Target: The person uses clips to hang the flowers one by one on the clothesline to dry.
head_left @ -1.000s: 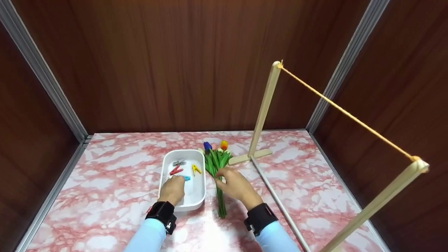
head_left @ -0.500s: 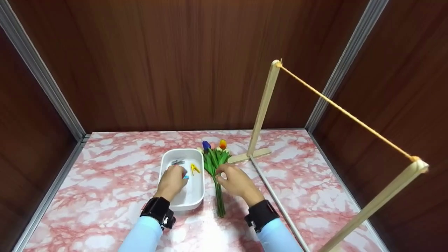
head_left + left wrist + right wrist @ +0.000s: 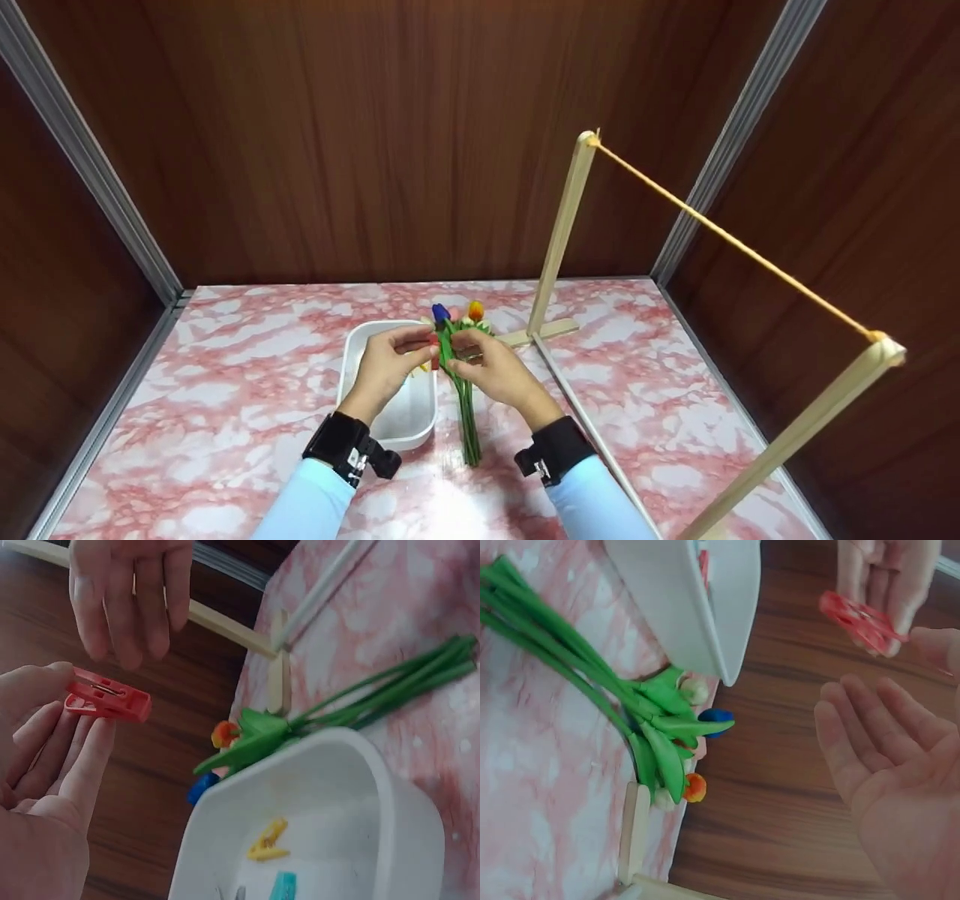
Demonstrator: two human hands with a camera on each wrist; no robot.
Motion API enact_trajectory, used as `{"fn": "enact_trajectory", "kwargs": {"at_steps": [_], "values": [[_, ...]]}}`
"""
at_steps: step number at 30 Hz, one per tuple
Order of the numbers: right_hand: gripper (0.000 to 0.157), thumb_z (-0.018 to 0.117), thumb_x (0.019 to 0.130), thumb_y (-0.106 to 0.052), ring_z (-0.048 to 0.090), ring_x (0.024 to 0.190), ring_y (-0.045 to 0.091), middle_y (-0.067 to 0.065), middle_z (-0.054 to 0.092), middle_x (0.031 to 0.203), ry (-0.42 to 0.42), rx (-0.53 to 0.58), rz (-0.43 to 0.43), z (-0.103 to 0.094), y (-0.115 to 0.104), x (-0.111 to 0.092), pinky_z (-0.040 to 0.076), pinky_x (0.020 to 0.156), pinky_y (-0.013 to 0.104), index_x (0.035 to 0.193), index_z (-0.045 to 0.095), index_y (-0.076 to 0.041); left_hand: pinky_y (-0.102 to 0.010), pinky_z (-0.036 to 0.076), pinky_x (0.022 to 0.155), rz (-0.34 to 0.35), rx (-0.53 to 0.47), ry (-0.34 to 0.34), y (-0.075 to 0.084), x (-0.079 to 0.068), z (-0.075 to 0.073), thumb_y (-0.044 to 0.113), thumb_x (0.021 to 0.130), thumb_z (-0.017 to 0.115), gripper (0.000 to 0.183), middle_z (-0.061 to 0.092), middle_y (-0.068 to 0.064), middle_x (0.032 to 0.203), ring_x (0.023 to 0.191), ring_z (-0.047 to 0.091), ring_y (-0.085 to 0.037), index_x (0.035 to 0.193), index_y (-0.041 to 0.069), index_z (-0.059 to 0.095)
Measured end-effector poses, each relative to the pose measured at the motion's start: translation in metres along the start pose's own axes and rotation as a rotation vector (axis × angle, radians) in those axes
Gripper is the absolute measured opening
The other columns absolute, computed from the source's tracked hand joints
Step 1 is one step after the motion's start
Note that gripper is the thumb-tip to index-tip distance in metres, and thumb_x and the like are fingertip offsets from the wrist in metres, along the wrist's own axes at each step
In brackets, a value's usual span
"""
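Note:
A red clothespin is pinched between the thumb and fingers of my left hand, raised over the white tub's right side. My right hand faces it from the right, its fingers loosely bent and holding nothing. In the right wrist view that palm is turned up just below the red clothespin. Beneath the hands lies a bunch of artificial tulips, with blue, orange and pale heads and green stems. Inside the white tub are a yellow clothespin and a blue clothespin, mostly hidden from the head view.
On the right stands a wooden frame, its far post and near post joined by a taut orange cord. A metal rod runs along its base. Brown wood-grain walls enclose the pink marbled table.
My left hand has lifted the red clothespin out of the tub and carried it right. My right hand has risen slightly from beside the tulip stems, so both hands are close together.

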State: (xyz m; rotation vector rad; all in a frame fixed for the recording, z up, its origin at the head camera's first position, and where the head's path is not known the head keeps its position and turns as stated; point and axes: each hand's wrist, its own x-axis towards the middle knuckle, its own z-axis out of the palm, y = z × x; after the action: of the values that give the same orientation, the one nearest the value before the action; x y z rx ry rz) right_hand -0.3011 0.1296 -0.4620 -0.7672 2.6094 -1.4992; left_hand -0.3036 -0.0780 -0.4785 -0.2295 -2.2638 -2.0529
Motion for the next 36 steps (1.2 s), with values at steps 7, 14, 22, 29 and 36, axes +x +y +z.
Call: {"fn": "enact_trajectory", "kwargs": {"at_steps": [7, 14, 22, 29, 36], "values": [[0.047, 0.072, 0.098, -0.019, 0.067, 0.114, 0.026, 0.01, 0.068, 0.125, 0.007, 0.07, 0.005, 0.004, 0.003, 0.004, 0.055, 0.101, 0.041, 0.141, 0.058, -0.005, -0.024, 0.058, 0.086, 0.047, -0.108, -0.077, 0.011, -0.003, 0.01, 0.007, 0.087, 0.082, 0.04, 0.075, -0.015, 0.115, 0.11, 0.07, -0.025, 0.125, 0.0, 0.071], [0.044, 0.073, 0.096, -0.013, 0.072, 0.103, 0.024, 0.011, 0.071, 0.116, 0.081, 0.108, -0.007, 0.004, 0.003, 0.004, 0.059, 0.088, 0.031, 0.138, 0.061, -0.005, -0.025, 0.059, 0.086, 0.093, -0.103, -0.075, 0.013, -0.007, 0.015, 0.006, 0.087, 0.082, 0.038, 0.074, -0.013, 0.117, 0.111, 0.07, -0.026, 0.123, 0.002, 0.073], [0.034, 0.074, 0.095, -0.01, 0.071, 0.099, 0.024, 0.012, 0.072, 0.11, 0.146, 0.126, -0.057, -0.003, -0.003, 0.005, 0.059, 0.088, 0.033, 0.127, 0.066, -0.002, -0.026, 0.058, 0.09, 0.057, -0.099, -0.089, 0.012, -0.008, 0.011, 0.014, 0.086, 0.084, 0.047, 0.071, -0.013, 0.125, 0.114, 0.069, -0.026, 0.129, 0.002, 0.07], [0.03, 0.078, 0.093, -0.016, 0.069, 0.103, 0.022, 0.007, 0.073, 0.109, 0.215, 0.086, -0.007, -0.006, -0.007, 0.005, 0.057, 0.091, 0.036, 0.12, 0.072, -0.005, -0.03, 0.059, 0.09, 0.007, -0.075, -0.182, 0.011, -0.012, 0.019, 0.005, 0.09, 0.079, 0.04, 0.073, -0.019, 0.116, 0.107, 0.072, -0.026, 0.127, -0.005, 0.068], [0.038, 0.078, 0.093, -0.018, 0.069, 0.106, 0.023, 0.01, 0.074, 0.115, 0.172, 0.201, 0.083, -0.012, -0.018, 0.005, 0.057, 0.091, 0.033, 0.125, 0.07, 0.001, -0.031, 0.062, 0.082, 0.002, -0.081, -0.124, 0.011, -0.013, 0.026, 0.007, 0.095, 0.074, 0.026, 0.075, -0.022, 0.105, 0.091, 0.075, -0.021, 0.118, -0.006, 0.073]]}}
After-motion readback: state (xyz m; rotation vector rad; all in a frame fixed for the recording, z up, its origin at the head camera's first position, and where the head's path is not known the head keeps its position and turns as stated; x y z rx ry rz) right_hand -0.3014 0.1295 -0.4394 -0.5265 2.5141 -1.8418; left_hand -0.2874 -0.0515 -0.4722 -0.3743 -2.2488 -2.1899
